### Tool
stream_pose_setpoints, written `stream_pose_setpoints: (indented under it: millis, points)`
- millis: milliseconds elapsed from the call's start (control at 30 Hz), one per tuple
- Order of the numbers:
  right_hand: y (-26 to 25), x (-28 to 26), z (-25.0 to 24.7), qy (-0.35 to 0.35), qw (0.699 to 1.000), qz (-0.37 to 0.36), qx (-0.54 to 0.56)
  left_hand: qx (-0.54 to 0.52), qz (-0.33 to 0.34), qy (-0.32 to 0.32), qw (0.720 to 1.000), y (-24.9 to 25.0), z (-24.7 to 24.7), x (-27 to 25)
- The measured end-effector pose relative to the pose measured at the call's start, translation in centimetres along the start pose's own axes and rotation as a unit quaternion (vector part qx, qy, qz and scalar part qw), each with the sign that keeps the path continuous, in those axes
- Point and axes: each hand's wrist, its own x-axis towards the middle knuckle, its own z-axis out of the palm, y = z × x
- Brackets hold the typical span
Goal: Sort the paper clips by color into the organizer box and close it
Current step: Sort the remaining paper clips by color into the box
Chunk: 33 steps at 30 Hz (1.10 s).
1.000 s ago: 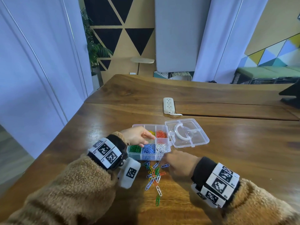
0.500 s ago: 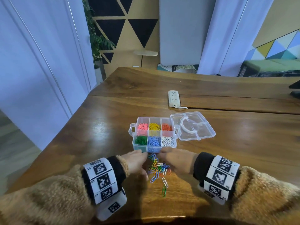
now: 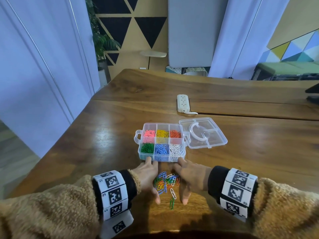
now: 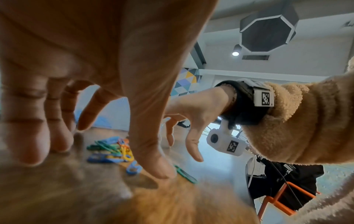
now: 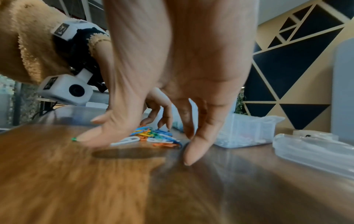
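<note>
Head view: the organizer box point(image 3: 162, 141) stands at frame centre on the wooden table point(image 3: 107, 135), its clear lid point(image 3: 203, 133) laid open flat to the right; six compartments hold pink, yellow and orange clips in the far row, green, blue and white in the near row. A loose pile of mixed paper clips point(image 3: 165, 184) lies just below the box, between the two hands. The left hand point(image 3: 148, 178) and right hand point(image 3: 189, 178) flank the pile, fingers spread and extended, forefingers touching the box's near wall, holding nothing. A power strip point(image 3: 183, 102) lies well above the box. Bare tabletop runs to the left edge and to the right of the lid. Left wrist view: the left hand's fingers point(image 4: 153, 159) hang apart, tips at the table surface, the pile point(image 4: 113, 153) behind them at lower centre. Right wrist view: the right hand's fingers point(image 5: 195, 147) are splayed, tips on the wood, the pile point(image 5: 153, 136) at centre, the box wall point(image 5: 247, 133) just right of it.
</note>
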Motion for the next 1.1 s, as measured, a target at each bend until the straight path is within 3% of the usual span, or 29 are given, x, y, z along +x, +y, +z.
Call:
stream_pose_setpoints:
  millis: [333, 433, 667, 767, 867, 967, 1033, 1100]
  points:
    - [-1.3, 2.0, 0.6, 0.084, 0.983, 0.028, 0.16, -0.072, 0.033, 0.029, 0.996, 0.9, 0.2, 1.6]
    - [-1.4, 2.3, 0.5, 0.098, 0.979, 0.026, 0.179, -0.088, 0.043, 0.064, 0.993, 0.7, 0.0, 1.8]
    - [-0.6, 2.1, -0.5, 0.145, 0.97, 0.045, 0.19, -0.173, 0.038, 0.069, 0.982, -1.0, -0.9, 1.8]
    - [0.3, 1.5, -1.0, 0.165, 0.94, 0.063, 0.293, -0.254, 0.034, 0.096, 0.962, -2.3, -1.4, 1.6]
    - [0.9, 0.9, -1.7, 0.182, 0.885, 0.048, 0.426, -0.427, 0.053, 0.086, 0.899, -3.3, -1.8, 1.5]
    - [0.9, 0.6, -2.2, 0.228, 0.824, 0.016, 0.519, -0.631, 0.048, 0.055, 0.772, -3.2, -1.6, 1.2]
    - [0.5, 0.6, -2.4, 0.281, 0.801, 0.008, 0.528, -0.726, 0.04, 0.038, 0.685, -2.8, -1.5, 1.3]
    - [-0.2, 0.8, -2.5, 0.33, 0.787, 0.008, 0.522, -0.773, 0.036, 0.036, 0.633, -2.1, -1.5, 1.6]
